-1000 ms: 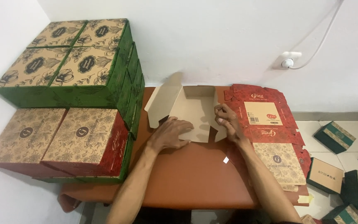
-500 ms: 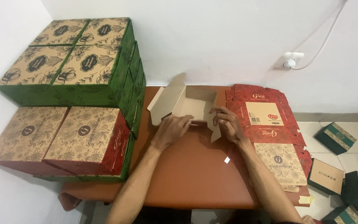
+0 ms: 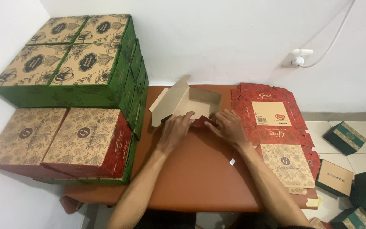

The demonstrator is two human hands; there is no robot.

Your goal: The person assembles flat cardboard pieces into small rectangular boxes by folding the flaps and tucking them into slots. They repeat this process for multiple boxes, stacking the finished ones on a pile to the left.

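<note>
Cardboard box (image 3: 189, 104), half folded, sits at frame centre on the brown worktop (image 3: 200, 178); left hand (image 3: 176, 129) and right hand (image 3: 227, 126) press flat, fingers spread, pinning its red flap down.

Right hand (image 3: 229, 126) lower and nearer left hand (image 3: 178, 127), cardboard box (image 3: 187, 101) walls now folded upright

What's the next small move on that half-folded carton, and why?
Probably press the near wall upright and tuck its flap in. Both the left hand and right hand rest on the carton at its near edge; the back and left walls already stand, while the front looks unfinished.
</note>
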